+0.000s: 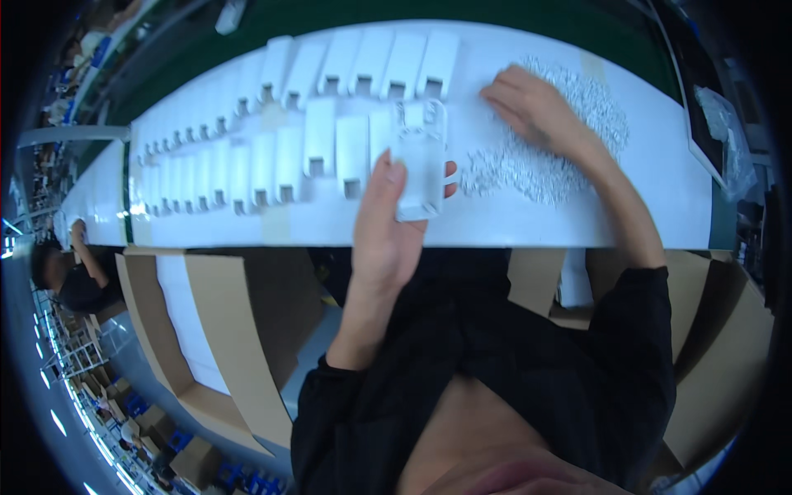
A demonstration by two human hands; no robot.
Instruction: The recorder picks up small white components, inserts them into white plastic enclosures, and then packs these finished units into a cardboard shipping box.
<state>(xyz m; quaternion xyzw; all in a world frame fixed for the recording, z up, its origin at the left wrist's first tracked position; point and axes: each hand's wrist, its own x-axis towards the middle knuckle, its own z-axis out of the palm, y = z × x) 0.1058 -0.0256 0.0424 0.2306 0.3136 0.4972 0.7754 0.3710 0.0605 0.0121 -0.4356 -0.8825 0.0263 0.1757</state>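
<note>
My left hand (386,229) is closed around a white rectangular plastic housing (422,180), held up over the front part of the white table with its ribbed, hollow inside showing. The thumb lies along one long edge, and fingertips show past the other. To the right, my right hand (535,109) hovers at the edge of a spread-out heap of small, shiny silvery pieces (606,115). Its fingers are bent and pressed together; whatever they may pinch is too small to make out. Several similar white housings (352,153) lie in two rows left of my hands, each with a dark notch at its near end.
The white table (487,223) curves across the view. Open cardboard boxes (223,305) stand below its front edge, left and right of me. A clear plastic bag (730,144) lies beyond the right end. Another person (78,272) works at the far left.
</note>
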